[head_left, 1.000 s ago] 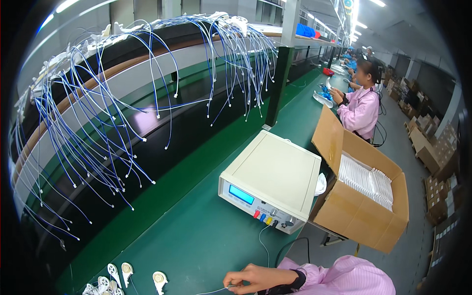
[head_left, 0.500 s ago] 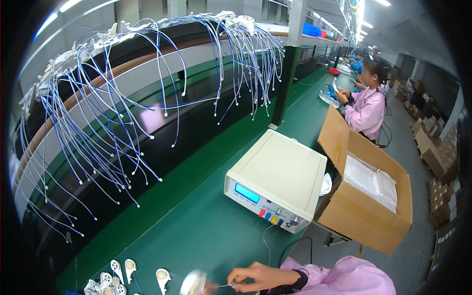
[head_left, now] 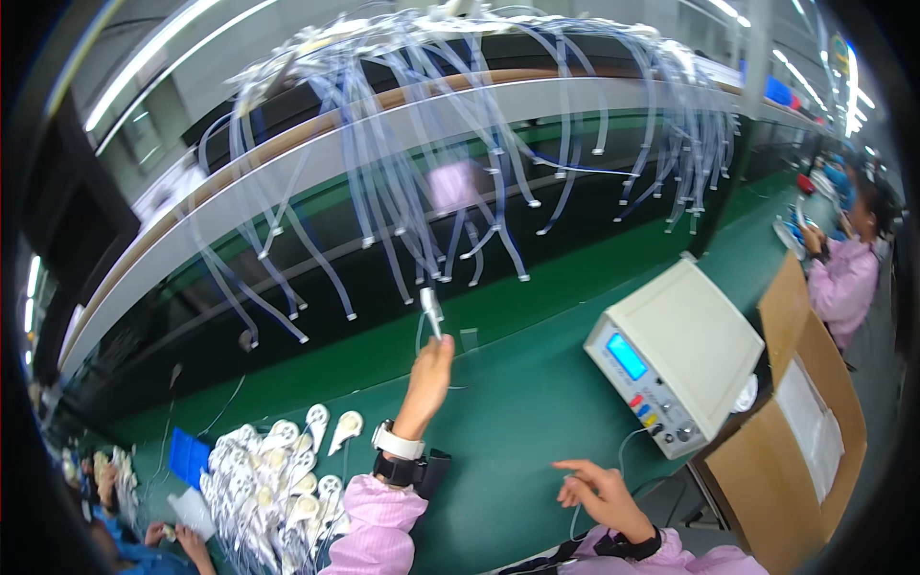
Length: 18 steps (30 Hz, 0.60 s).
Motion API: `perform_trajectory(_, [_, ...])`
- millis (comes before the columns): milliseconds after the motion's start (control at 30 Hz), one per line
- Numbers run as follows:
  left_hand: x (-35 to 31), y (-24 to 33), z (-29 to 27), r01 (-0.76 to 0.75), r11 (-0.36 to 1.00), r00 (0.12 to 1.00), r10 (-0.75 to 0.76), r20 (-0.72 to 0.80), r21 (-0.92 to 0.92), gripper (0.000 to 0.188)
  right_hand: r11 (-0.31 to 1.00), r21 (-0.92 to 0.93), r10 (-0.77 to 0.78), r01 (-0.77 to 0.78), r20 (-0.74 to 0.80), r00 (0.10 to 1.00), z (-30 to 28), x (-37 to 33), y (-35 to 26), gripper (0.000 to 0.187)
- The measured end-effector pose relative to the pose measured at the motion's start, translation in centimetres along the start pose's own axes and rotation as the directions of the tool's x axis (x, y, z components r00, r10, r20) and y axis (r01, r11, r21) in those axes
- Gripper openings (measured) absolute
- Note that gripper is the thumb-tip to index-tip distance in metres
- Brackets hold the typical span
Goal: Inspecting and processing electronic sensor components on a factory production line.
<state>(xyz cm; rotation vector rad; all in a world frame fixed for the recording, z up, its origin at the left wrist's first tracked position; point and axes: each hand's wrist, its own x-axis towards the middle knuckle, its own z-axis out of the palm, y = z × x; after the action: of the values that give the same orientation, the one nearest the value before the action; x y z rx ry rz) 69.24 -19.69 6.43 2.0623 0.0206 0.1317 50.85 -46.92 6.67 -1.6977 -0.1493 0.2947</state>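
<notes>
My left hand (head_left: 426,379) reaches up and forward toward the hanging cables. Its fingers are closed on a slim white plastic part (head_left: 431,309), blurred and seen edge-on, with a thin pale wire beside it. My right hand (head_left: 609,498) hovers near the front edge of the bench, index finger stretched out and the others loosely bent; I see nothing held in it. A thin grey lead (head_left: 624,455) runs down from the bench tester (head_left: 676,331) and passes by this hand. Left of my left forearm lies a pile of white teardrop-shaped plastic parts (head_left: 278,479) with wires.
White and blue cables with small connectors (head_left: 498,182) hang from a raised rail (head_left: 316,125). An open cardboard box (head_left: 781,489) stands right of the tester. A blue tray (head_left: 189,455) and a co-worker's hands (head_left: 182,537) are at lower left. Another person in pink (head_left: 843,278) works at far right.
My view has swung left. My left hand has risen from the bench with the white part toward the hanging cables. My right hand has let go of the thin lead's end and loosened.
</notes>
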Motion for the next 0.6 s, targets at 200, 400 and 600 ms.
perform_trajectory(200, [-10.6,-1.4,-7.6,-0.162,0.975,0.959,0.119,0.258,0.151,0.038,0.999,0.017,0.037,-0.038,0.026,0.999,0.2,0.2,0.2,0.028])
perform_trajectory(400, [-22.5,-2.5,-11.5,0.234,0.831,0.97,-0.233,-0.066,0.505,0.021,1.0,-0.016,0.021,-0.019,0.126,0.992,1.4,1.7,0.1,0.026])
perform_trajectory(600, [-25.7,-5.2,-10.4,0.186,0.688,0.974,-0.034,-0.224,0.701,0.023,0.999,-0.043,0.003,0.007,0.225,0.974,3.3,2.7,-0.7,0.026])
